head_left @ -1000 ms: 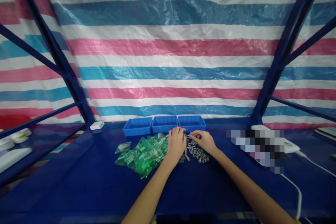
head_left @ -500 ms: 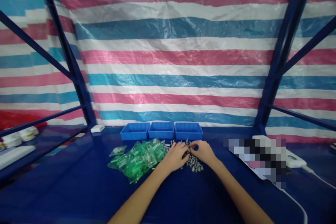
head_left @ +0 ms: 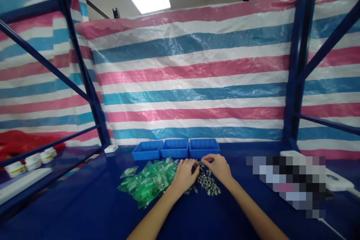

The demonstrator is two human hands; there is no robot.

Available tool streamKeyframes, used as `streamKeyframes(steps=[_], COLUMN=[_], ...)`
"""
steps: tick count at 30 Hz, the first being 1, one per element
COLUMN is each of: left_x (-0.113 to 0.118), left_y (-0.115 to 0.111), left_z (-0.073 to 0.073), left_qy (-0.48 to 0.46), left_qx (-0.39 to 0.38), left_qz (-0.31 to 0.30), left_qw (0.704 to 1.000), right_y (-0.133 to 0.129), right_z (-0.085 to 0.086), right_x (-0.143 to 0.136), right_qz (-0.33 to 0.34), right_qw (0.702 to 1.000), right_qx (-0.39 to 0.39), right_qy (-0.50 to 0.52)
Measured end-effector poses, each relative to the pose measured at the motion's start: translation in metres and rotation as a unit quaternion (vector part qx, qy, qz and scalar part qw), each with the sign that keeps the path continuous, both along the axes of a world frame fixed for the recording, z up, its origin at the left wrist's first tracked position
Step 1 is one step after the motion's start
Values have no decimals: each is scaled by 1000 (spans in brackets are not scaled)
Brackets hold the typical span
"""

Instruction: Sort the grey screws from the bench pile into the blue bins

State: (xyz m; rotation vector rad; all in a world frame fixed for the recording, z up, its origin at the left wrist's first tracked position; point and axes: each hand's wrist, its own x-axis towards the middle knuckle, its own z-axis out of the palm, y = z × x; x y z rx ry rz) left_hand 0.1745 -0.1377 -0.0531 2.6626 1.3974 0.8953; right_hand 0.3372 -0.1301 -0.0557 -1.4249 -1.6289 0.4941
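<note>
**Both hands at top edge of metal parts pile, grasp unconfirmed**

Left hand (head_left: 184,174): fingers curled, thumb tucked in toward them. Can't tell if anything's between them. Right hand (head_left: 218,167): thumb and index brought nearly together in a pinch shape; too small to tell whether a part is in it. Fingertips face each other, just apart.

Key relation: metal parts (head_left: 209,184) lie between the hands and on the wearer's side of the right fingertips. Pile's long axis slants from the fingertip gap toward the wearer and slightly right. Single parts too small to read for orientation. Right hand sits over the pile's far right side; left thumb is just beside its left edge. Neither clearly nearer.

Left of the left hand: heap of green bags (head_left: 153,182), glossy, overlapping. Something small shows inside some, can't identify it.

Beyond the hands: three blue trays side by side, left tray (head_left: 146,155), middle tray (head_left: 174,153), right tray (head_left: 197,154). Floors not readable at this angle. Right tray is just behind the right fingertips.
</note>
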Motion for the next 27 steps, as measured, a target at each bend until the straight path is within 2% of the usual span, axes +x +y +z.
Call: streamKeyframes(steps=[2,5,11,14,20,27], left_x=[-1,-2,0,1,1,-2], left_y=[-2,-4,-3,-5,-9,-4], left_z=[2,4,4,4,8,12], left_qy=[-39,-93,-159,-165,-140,-143], left_qx=[-4,2,13,29,69,82], left_qz=[-7,-9,-25,-37,-23,-44], left_qw=[999,996,987,985,987,985], right_y=[1,-1,-9,-10,-9,-14], right_z=[1,2,4,5,6,9], right_x=[-5,-14,-18,-16,-15,-17], right_qz=[31,62,84,114,132,193], right_qw=[994,970,915,898,905,890], right_qx=[-2,-56,-172,-192,-189,-198], right_qy=[107,230,356,380,358,362])
